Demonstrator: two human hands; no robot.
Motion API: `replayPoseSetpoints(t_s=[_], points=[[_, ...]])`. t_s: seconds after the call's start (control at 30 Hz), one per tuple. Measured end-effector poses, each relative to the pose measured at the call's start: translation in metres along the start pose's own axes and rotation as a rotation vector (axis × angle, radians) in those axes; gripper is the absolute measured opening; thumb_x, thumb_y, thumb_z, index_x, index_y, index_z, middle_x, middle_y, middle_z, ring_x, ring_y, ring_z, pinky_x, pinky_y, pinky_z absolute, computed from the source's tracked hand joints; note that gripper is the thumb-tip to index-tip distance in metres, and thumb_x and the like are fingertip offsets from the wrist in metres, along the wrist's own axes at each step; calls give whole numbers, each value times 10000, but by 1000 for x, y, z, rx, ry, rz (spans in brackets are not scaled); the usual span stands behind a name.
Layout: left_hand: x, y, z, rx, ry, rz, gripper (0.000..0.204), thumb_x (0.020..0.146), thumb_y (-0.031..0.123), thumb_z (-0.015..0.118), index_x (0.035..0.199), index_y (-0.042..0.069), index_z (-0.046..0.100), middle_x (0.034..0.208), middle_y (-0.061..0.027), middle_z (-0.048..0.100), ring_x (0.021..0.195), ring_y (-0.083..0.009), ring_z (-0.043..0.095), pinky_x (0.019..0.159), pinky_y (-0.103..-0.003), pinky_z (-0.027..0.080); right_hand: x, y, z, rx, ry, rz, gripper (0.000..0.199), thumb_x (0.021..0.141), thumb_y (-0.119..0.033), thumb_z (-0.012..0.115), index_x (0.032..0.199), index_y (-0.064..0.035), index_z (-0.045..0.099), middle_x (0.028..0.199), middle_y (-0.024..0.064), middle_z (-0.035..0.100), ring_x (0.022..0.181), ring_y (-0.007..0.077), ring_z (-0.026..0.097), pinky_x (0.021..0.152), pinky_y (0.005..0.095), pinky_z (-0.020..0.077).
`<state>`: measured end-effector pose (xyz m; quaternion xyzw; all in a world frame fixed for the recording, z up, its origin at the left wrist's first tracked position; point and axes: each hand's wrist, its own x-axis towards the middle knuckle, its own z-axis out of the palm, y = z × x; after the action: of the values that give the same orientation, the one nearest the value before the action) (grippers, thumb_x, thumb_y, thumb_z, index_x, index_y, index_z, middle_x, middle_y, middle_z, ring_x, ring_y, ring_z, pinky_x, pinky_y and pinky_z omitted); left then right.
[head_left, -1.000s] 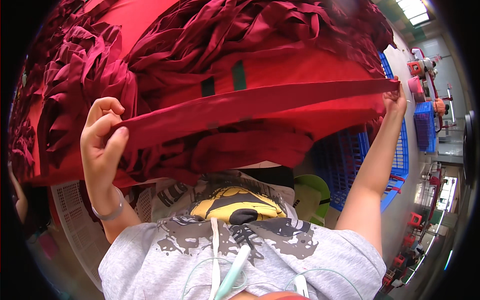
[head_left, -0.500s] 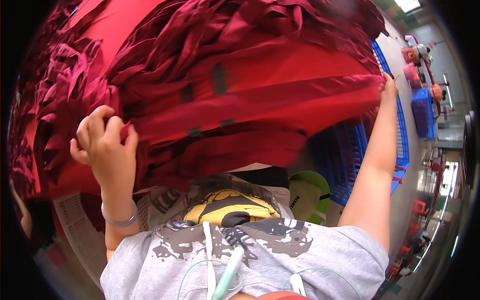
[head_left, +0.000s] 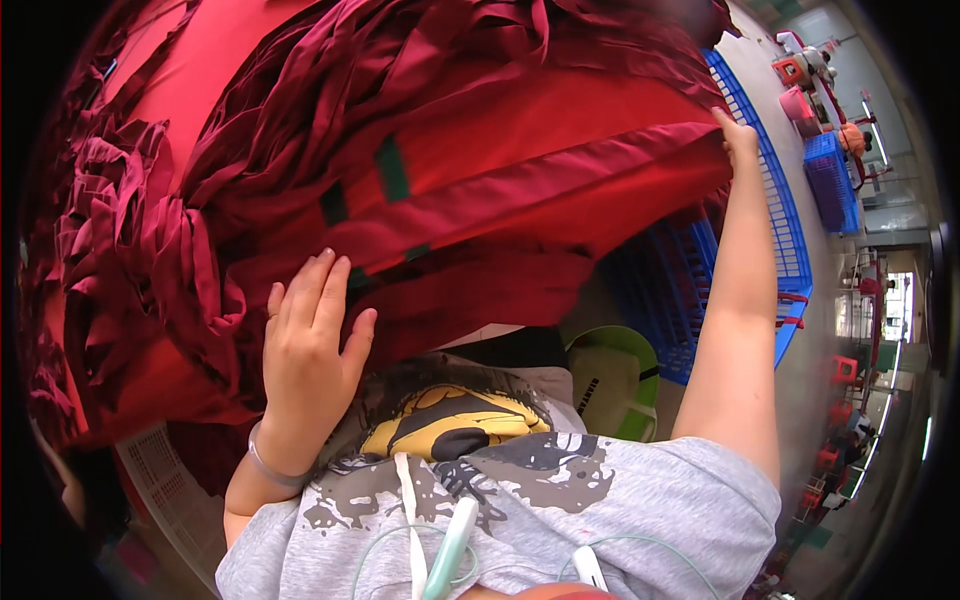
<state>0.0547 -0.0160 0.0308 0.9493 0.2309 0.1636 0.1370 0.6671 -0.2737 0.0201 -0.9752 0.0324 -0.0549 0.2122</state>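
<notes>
Right hand [head_left: 740, 142] grips one end of a long, shiny maroon strip [head_left: 500, 197]. Left hand [head_left: 312, 335], fingers extended, holds nothing.

I can see the fisheye sits on the wearer's head — left of a side-by-side pair — facing steeply down: the grey T-shirt [head_left: 660, 500] close at the bottom, the burgundy fabric strip [head_left: 530, 185] just beyond, the grey floor [head_left: 828, 285] curving away along the right rim.
</notes>
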Motion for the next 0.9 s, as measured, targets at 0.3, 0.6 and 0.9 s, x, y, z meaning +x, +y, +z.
replayPoseSetpoints(t_s=[0.3,0.6,0.9], points=[[0,-10,2,57,5,22,441,859,165,679,1277,49,597,1373,-149,540,1266,-348,481,1035,-437,396,27,52,2,722,375,-60,320,716,0,675,1033,22,646,978,104,649,872,204,623,775,312,480],[12,-19,-4,90,31,28,440,918,258,627,1314,69,582,1408,-122,523,1351,-334,426,1112,-510,282,-12,55,-9,53,452,-217,390,959,-313,471,1196,-35,609,1139,208,671,1051,392,642,894,472,506],[5,-31,-16,265,-44,-64,422,920,400,603,1218,105,654,1396,-78,534,1344,-287,433,1124,-642,125,-154,-53,-7,412,59,-735,390,877,-222,664,1176,20,601,1100,202,645,990,315,645,892,380,497]])
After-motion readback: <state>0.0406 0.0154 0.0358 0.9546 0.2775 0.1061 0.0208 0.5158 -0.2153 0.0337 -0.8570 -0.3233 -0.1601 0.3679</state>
